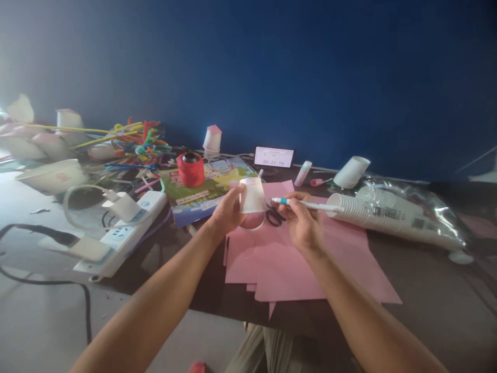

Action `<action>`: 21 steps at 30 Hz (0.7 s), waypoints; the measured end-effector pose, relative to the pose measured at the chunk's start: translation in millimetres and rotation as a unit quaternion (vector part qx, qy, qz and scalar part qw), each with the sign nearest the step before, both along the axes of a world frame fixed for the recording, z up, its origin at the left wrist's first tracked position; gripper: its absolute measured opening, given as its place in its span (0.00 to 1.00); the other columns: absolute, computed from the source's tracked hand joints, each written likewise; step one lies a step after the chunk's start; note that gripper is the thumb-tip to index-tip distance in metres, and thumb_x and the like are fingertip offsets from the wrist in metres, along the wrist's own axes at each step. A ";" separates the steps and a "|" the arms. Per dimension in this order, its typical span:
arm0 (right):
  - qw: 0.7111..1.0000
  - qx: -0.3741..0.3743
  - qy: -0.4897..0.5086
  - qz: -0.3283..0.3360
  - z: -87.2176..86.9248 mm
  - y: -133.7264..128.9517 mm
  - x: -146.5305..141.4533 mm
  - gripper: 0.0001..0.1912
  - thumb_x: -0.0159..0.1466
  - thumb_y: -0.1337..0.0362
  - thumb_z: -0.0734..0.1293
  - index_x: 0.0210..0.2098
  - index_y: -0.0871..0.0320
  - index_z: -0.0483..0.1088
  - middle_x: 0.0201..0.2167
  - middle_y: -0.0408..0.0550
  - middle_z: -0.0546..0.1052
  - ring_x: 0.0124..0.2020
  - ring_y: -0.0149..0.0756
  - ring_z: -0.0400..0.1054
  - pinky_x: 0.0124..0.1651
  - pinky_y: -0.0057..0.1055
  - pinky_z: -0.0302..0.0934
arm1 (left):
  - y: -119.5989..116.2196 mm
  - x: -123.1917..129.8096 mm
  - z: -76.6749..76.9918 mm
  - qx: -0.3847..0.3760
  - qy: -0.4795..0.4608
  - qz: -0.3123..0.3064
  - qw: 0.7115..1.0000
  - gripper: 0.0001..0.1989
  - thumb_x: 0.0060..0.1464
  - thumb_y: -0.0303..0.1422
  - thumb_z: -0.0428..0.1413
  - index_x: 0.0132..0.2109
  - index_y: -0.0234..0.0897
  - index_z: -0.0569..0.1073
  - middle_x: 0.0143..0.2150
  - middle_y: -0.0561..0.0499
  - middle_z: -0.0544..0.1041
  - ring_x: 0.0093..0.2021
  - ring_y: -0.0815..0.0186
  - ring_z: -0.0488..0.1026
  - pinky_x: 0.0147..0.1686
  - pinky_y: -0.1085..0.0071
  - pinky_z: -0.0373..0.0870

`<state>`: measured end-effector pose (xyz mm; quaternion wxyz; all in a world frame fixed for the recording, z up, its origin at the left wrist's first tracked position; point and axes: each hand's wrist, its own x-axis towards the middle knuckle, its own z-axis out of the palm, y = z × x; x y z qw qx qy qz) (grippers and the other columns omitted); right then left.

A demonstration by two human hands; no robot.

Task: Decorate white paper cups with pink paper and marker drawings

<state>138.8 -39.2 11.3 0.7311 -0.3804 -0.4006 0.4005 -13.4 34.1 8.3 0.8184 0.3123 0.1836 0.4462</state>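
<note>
White paper cup (252, 196) is gripped in the left hand (230, 208), held upside down over the pink paper (287, 264); the teal-tipped marker (280, 200), gripped in the right hand (305, 220), is pointed sideways at it.

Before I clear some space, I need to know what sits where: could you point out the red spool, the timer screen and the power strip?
Red spool (191, 174): head view, on its red winding.
Timer screen (274, 156): head view, middle of the display.
Power strip (119, 234): head view, on its socket face.
</note>
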 end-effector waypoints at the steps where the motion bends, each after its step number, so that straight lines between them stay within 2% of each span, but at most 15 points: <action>1: 1.000 -0.001 -0.017 0.000 -1.1 -0.9 0.0 0.04 0.60 0.62 0.67 0.32 0.55 0.71 0.21 0.39 0.74 0.27 0.31 0.71 0.35 0.30 0.65 | -0.1 -0.2 0.0 -0.005 0.004 0.004 1.000 0.17 0.51 0.38 0.56 0.44 0.30 0.74 0.34 0.47 0.79 0.39 0.60 0.77 0.44 0.68 0.69; 9: 0.992 0.015 -0.125 0.005 -6.6 -4.8 0.5 0.06 0.62 0.60 0.66 0.35 0.55 0.71 0.25 0.41 0.74 0.27 0.28 0.66 0.28 0.25 0.58 | -0.7 1.9 0.3 -0.030 0.009 0.032 0.999 0.11 0.53 0.32 0.55 0.41 0.30 0.74 0.32 0.50 0.79 0.31 0.68 0.76 0.37 0.74 0.70; 14: 0.988 0.018 -0.156 0.005 -5.1 -5.0 0.2 0.06 0.62 0.60 0.66 0.33 0.56 0.71 0.24 0.40 0.72 0.23 0.26 0.62 0.24 0.24 0.53 | -1.3 2.4 0.8 -0.028 0.017 0.039 0.999 0.10 0.52 0.32 0.56 0.41 0.31 0.75 0.32 0.51 0.79 0.30 0.68 0.75 0.36 0.75 0.70; 21: 0.985 0.026 -0.173 -0.001 -3.9 -5.9 -0.5 0.06 0.62 0.60 0.65 0.33 0.56 0.71 0.23 0.40 0.71 0.21 0.26 0.59 0.23 0.24 0.52 | -3.1 3.1 3.0 -0.017 0.029 0.052 0.998 0.11 0.51 0.32 0.57 0.42 0.31 0.75 0.32 0.50 0.79 0.31 0.67 0.75 0.35 0.74 0.70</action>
